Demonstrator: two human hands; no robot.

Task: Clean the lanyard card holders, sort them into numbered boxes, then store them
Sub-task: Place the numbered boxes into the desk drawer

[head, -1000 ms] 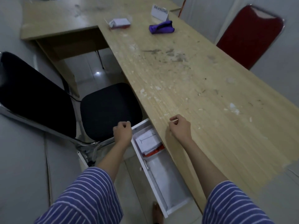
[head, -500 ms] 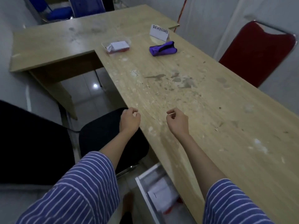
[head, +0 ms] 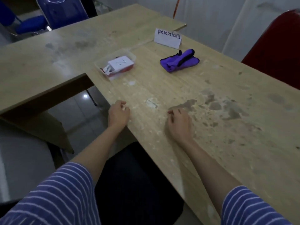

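Hovering over the near edge of the worn tabletop [head: 211,143]: left hand [head: 118,114] with fingers curled in and holding nothing, right hand [head: 179,123] likewise loosely curled and holding nothing. Both now reaching further forward than a moment ago, having risen from the open drawer, which is no longer showing in the head view. Sitting well ahead of the hands, near the inner corner of the L-shaped tabletop: clear plastic box [head: 131,54] carrying a white paper label marked "2" [head: 121,63], with red and white lanyard card holders [head: 110,71] lying under and beside the label inside it. Resting to the right of the box, apart from it: folded purple cloth [head: 179,61]. Standing just behind the cloth: folded white paper sign reading "Resepsionis" [head: 168,38]. Showing below the forearms: striped blue sleeves [head: 61,197] and a black chair seat [head: 134,184]. Now coming into view at top left: blue chairs [head: 61,12]. Standing at the right edge: red chair back [head: 276,51].
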